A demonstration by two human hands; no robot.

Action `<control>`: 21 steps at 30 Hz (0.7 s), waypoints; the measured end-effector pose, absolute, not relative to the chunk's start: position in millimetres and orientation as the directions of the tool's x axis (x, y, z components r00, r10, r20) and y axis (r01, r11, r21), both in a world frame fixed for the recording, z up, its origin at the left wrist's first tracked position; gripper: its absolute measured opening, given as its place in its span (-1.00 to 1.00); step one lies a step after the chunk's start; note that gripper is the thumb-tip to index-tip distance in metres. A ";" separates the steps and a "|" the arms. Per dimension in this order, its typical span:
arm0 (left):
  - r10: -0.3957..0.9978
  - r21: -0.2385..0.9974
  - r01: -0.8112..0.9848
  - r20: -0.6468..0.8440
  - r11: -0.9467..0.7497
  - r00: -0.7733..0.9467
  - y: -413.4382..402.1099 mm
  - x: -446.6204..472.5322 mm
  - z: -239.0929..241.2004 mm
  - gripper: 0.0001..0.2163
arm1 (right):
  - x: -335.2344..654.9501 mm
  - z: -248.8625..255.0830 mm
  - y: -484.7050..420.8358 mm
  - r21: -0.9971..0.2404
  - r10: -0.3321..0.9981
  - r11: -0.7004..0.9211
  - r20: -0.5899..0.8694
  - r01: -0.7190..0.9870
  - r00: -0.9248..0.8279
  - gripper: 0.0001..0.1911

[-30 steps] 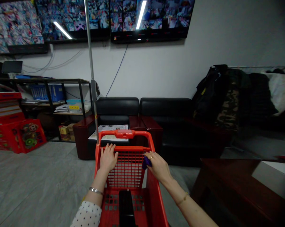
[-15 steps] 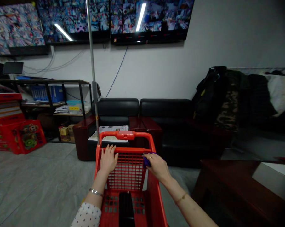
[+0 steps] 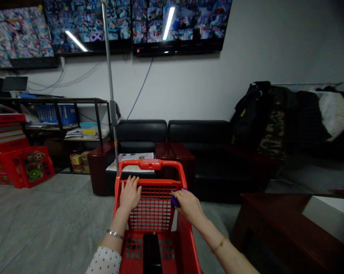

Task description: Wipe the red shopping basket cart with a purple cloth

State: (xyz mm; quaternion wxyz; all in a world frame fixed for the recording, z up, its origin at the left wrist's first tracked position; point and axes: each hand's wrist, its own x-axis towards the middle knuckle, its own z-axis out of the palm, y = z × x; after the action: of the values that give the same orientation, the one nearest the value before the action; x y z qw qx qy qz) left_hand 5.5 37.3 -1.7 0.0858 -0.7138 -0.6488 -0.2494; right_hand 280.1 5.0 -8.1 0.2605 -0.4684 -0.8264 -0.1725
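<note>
A red plastic shopping basket cart (image 3: 189, 243) with a lattice end wall and a raised handle stands in front of me. My left hand (image 3: 130, 195) lies on the left end of the lattice wall's top edge, fingers stretched out over it, holding nothing. Near that wall's right end, my right hand (image 3: 189, 205) is closed around a bunched purple cloth (image 3: 175, 201), mostly hidden by the fingers. A black oblong object (image 3: 151, 253) lies on the basket's floor; its kind is unclear.
A metal pole (image 3: 110, 83) rises at the cart's left corner. Behind it are black sofas (image 3: 200, 133), newspapers (image 3: 137, 156) and a shelf (image 3: 86, 101). Red boxes (image 3: 35, 167) sit left. A dark wooden table (image 3: 268, 217) and hanging coats (image 3: 274, 121) are right. Screens (image 3: 177, 30) hang above.
My right hand has shifted slightly down with the purple cloth, from the top edge to just below it. My left hand stays on the edge.
</note>
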 end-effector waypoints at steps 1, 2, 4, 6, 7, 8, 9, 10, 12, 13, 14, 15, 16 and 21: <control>0.884 0.202 0.968 0.466 -0.147 0.037 37.1 5.6 -1.9 -0.56 | 282.6 -14.0 -3.1 0.034 0.672 0.524 0.597 0.851 -0.438 -0.61; 0.885 0.203 0.967 0.465 -0.151 0.041 36.9 6.1 -1.9 -0.56 | 284.7 -16.0 -6.7 0.023 0.666 0.526 0.610 0.850 -0.429 -0.60; 0.884 0.205 0.966 0.465 -0.161 0.049 36.5 7.5 -1.6 -0.56 | 286.9 -7.4 0.8 -0.003 0.668 0.482 0.648 0.876 -0.366 -0.59; 0.885 0.207 0.964 0.462 -0.168 0.055 36.2 8.7 -1.1 -0.55 | 285.3 12.6 24.6 -0.025 0.679 0.419 0.672 0.908 -0.295 -0.62; 0.887 0.208 0.964 0.459 -0.167 0.055 36.1 9.1 -0.9 -0.55 | 283.5 23.4 39.2 -0.037 0.690 0.393 0.672 0.919 -0.269 -0.63; 0.889 0.206 0.965 0.454 -0.162 0.052 36.0 9.2 -0.9 -0.54 | 281.5 32.5 53.1 -0.050 0.705 0.374 0.664 0.926 -0.249 -0.65; 0.892 0.202 0.967 0.450 -0.152 0.047 35.9 9.0 -1.0 -0.54 | 279.7 38.5 64.5 -0.066 0.723 0.362 0.650 0.930 -0.235 -0.66; 0.894 0.195 0.971 0.447 -0.140 0.039 35.8 8.6 -1.1 -0.54 | 278.6 40.7 72.0 -0.084 0.740 0.356 0.634 0.931 -0.226 -0.66; 0.894 0.175 0.978 0.447 -0.112 0.023 35.8 7.4 -1.3 -0.53 | 278.7 32.5 71.9 -0.119 0.759 0.372 0.610 0.920 -0.228 -0.64; 0.893 0.163 0.981 0.449 -0.101 0.017 35.9 6.9 -1.1 -0.53 | 279.7 23.2 64.2 -0.133 0.758 0.396 0.606 0.909 -0.242 -0.63; 0.891 0.150 0.984 0.453 -0.093 0.015 35.9 6.4 -0.5 -0.53 | 281.0 11.8 52.3 -0.142 0.750 0.427 0.607 0.893 -0.262 -0.61; 0.890 0.138 0.986 0.455 -0.089 0.017 35.9 6.1 0.4 -0.53 | 282.4 -0.4 37.4 -0.149 0.738 0.460 0.612 0.875 -0.284 -0.59; 0.890 0.126 0.988 0.455 -0.089 0.022 35.7 5.9 1.7 -0.52 | 283.7 -12.2 20.9 -0.154 0.725 0.491 0.618 0.857 -0.304 -0.57; 0.910 0.067 0.985 0.397 -0.158 0.119 20.5 -0.6 5.6 -0.43 | 287.4 -41.2 -43.9 -0.191 0.700 0.556 0.632 0.809 -0.332 -0.49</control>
State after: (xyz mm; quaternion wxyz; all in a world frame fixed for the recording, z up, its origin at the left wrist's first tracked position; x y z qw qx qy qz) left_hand -0.6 20.5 5.6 0.1068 -0.7402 -0.6401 -0.1758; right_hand 287.4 -43.9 -41.2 0.3436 -0.4644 -0.8124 -0.0789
